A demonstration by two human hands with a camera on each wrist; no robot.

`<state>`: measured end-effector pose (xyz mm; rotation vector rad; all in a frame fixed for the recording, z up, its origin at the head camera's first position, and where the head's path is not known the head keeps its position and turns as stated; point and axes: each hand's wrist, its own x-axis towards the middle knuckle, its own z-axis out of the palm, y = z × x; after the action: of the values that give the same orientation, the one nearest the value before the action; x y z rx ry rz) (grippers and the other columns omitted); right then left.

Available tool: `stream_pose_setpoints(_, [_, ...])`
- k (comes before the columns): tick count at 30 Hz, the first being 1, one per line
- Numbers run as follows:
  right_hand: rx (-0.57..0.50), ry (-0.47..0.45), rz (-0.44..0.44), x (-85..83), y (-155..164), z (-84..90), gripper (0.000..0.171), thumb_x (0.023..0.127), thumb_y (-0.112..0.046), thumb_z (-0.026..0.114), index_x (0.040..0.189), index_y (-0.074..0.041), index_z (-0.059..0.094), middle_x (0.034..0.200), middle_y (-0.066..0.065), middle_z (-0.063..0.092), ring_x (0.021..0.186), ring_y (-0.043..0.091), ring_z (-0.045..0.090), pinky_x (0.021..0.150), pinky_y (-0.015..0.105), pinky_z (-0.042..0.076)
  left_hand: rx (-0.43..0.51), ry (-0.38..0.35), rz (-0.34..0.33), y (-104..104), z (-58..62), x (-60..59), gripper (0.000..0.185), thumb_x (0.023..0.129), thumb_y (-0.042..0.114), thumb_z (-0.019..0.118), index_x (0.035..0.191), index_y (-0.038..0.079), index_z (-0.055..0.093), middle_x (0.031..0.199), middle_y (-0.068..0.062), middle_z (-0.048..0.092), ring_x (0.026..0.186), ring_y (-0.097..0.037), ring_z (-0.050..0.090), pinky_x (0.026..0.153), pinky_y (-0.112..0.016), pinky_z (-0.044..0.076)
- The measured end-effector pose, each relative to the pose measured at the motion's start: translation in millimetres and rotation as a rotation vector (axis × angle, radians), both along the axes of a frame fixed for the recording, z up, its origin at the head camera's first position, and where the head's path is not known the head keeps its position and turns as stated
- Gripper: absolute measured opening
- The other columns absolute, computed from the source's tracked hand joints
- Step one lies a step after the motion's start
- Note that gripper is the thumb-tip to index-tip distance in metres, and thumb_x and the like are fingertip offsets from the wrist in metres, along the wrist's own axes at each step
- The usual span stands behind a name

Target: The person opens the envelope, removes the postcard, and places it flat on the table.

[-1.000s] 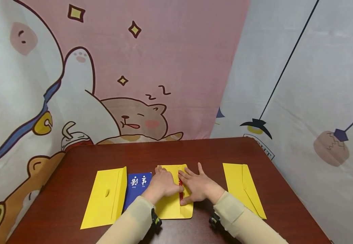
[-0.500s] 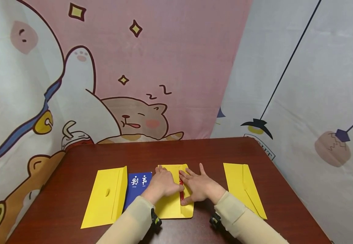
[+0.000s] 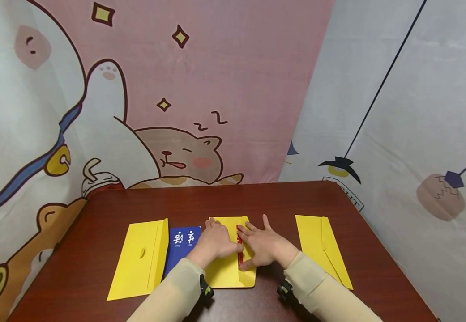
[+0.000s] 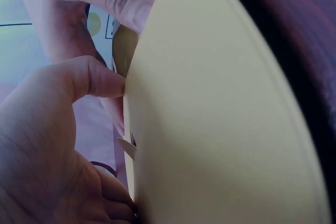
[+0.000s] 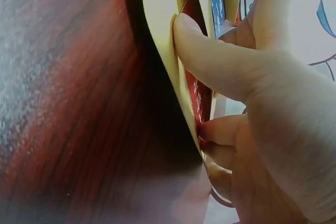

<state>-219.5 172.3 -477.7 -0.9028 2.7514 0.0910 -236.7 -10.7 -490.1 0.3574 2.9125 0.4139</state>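
- The middle yellow envelope [image 3: 221, 273] lies on a glossy red-brown table [image 3: 265, 197], a red item [image 3: 240, 258] showing in its opening.
- On that envelope rests the left hand [image 3: 215, 241], relaxed, thumb extended; the right hand [image 3: 262, 245] spreads its fingers over the opening.
- Left of it: a blue booklet [image 3: 182, 246], then a second envelope [image 3: 134, 264]; right, a third envelope [image 3: 317, 239].
- Behind it, past the table: a pink-and-white cartoon backdrop [image 3: 249, 67].
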Motion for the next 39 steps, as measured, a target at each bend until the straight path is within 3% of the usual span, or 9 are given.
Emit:
stream_pose_setpoints(8, [0.001,0.028,0.002,2.9,-2,-1.2,0.103,0.089,-0.078,0.063,0.163,-0.009,0.042,0.171,0.005,0.033,0.157,0.031,0.029,0.117,0.079,0.005,0.008,-0.005,0.002,1,0.8,0.4,0.098,0.082,0.066,0.069,0.142,-0.010,0.060,0.154,-0.041,0.040,0.147,-0.060,0.032,0.112,-0.058,0.044])
stream_pose_setpoints(16, [0.050,0.062,-0.022,5.6,-2,-0.9,0.105,0.086,-0.083,0.062,0.164,-0.014,0.042,0.171,0.001,0.033,0.157,0.027,0.030,0.117,0.079,0.006,0.009,-0.003,-0.009,0,-0.7,-0.8,0.098,0.083,0.068,0.068,0.142,-0.011,0.060,0.153,-0.040,0.042,0.148,-0.059,0.032,0.114,-0.058,0.041])
stream_pose_setpoints(39, [-0.001,-0.001,-0.109,7.6,24,-0.8,0.107,0.081,-0.078,0.072,0.162,-0.013,0.045,0.170,0.002,0.035,0.157,0.030,0.029,0.117,0.078,-0.001,0.040,-0.017,0.014,-1,0.9,0.1,0.102,0.083,0.065,0.072,0.145,-0.014,0.054,0.155,-0.040,0.040,0.149,-0.058,0.030,0.118,-0.058,0.036])
